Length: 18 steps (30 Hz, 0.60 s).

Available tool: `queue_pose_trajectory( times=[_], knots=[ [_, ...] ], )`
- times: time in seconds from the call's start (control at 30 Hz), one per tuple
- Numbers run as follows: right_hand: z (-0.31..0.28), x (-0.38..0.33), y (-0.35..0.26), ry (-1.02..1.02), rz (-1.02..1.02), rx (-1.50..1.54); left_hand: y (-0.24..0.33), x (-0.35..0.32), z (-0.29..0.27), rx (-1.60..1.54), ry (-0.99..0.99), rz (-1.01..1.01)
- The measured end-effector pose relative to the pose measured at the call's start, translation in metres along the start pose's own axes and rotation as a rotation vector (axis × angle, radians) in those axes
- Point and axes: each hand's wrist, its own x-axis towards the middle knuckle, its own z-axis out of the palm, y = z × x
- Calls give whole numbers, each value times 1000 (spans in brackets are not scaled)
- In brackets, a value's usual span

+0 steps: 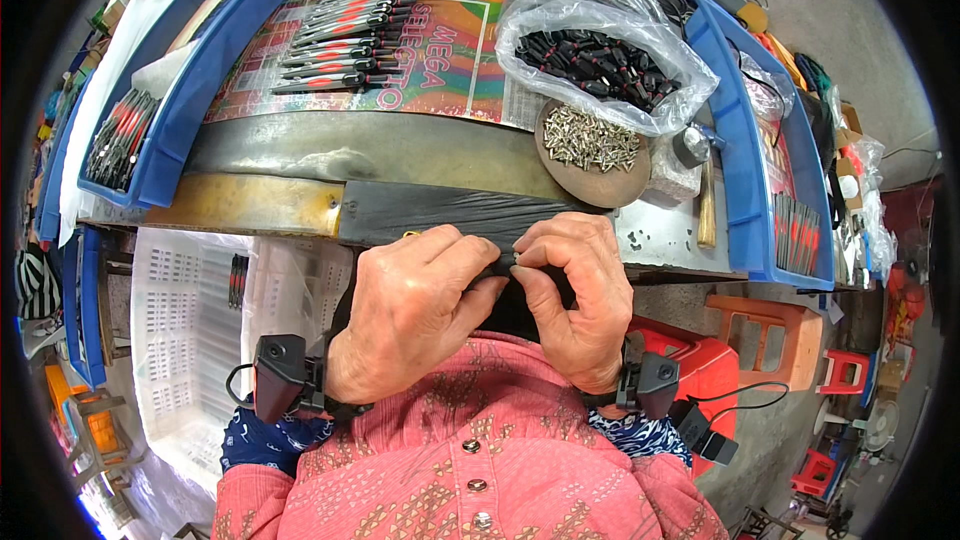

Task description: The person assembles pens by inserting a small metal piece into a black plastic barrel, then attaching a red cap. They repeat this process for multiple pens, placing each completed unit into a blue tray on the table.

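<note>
I observe left hand (pixel 412 305) and right hand (pixel 578 285) pinching a black part (pixel 508 261); metal fasteners (pixel 590 138) lie at one o'clock.

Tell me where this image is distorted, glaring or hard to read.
Head view: the grey strip bows into an arc, and the corners go black; head view again: glare streaks the clear bag; also in the head view: the dark piece between left hand and right hand blends into its dark surroundings, its shape unclear.
</note>
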Motion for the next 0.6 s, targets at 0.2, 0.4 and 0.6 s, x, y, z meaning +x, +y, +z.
queue_pose_trajectory(
  times=[0.2, 0.4, 0.6],
  knots=[
    [5, -4, 0, 70, -181, -180, -2, 0, 3, 49, 51, 49],
    [2, -6, 7, 21, -126, -48, -2, -1, 3, 37, 48, 41],
    [-1, -7, 3, 62, 32, 56, 0, 1, -1, 8, 29, 18]
  ],
)
